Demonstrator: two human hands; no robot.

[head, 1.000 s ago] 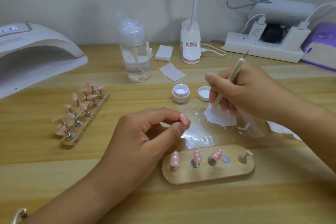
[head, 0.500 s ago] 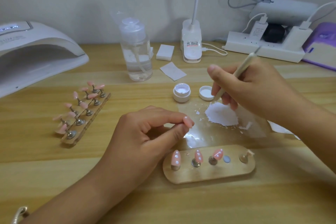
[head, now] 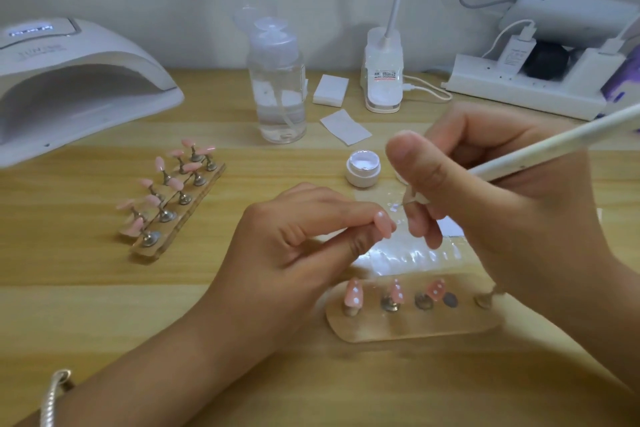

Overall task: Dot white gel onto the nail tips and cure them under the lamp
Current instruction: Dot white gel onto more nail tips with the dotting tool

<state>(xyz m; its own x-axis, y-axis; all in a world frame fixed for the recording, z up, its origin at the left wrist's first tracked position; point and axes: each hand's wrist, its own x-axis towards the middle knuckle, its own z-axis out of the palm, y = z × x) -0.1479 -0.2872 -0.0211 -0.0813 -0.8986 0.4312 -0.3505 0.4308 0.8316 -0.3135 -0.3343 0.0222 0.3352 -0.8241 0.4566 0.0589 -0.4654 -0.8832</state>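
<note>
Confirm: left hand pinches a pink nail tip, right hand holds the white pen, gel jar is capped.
One error: the head view shows the gel jar open. The left hand does pinch the nail tip, and the right hand holds the pen.

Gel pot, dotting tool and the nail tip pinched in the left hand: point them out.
gel pot (head: 363, 174), head view, front wall of the open jar.
dotting tool (head: 540, 149), head view, middle of its white shaft.
nail tip (head: 384, 227), head view, pink surface below the white dot.
</note>
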